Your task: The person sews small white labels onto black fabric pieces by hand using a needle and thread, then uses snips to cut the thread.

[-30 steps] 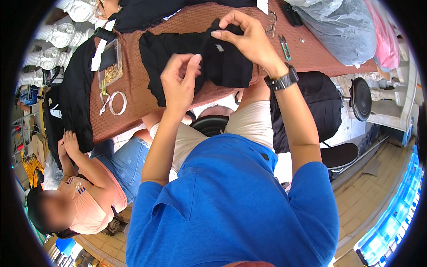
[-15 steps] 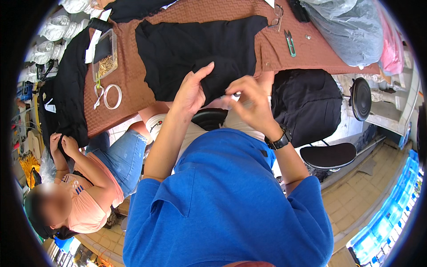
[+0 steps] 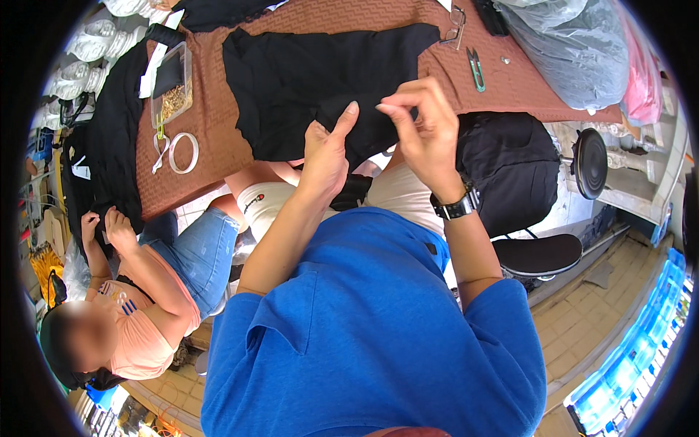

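Note:
A black garment (image 3: 291, 80) lies spread on the brown-clothed table, its near part falling over the edge toward my lap. At that near part my left hand (image 3: 325, 156) is closed on the cloth, thumb raised and fingers curled; part of the grip is hidden. Above the garment's right side is my right hand (image 3: 429, 127), wearing a black wristwatch (image 3: 457, 206). Its thumb and forefinger are pressed together in a pinch. Whatever sits between those tips is too small to make out.
Green thread snips (image 3: 475, 71) and eyeglasses (image 3: 454, 28) lie right of the garment. Leftward are a clear plastic box (image 3: 188, 95) with small gold pieces and a white tape ring (image 3: 183, 154). A seated person (image 3: 138, 291) handles black cloth. Plastic bags (image 3: 575, 51) fill the far right.
My right hand has risen slightly and its fingers have drawn together into a pinch. My left hand has shifted a little to the right. The garment has barely moved.

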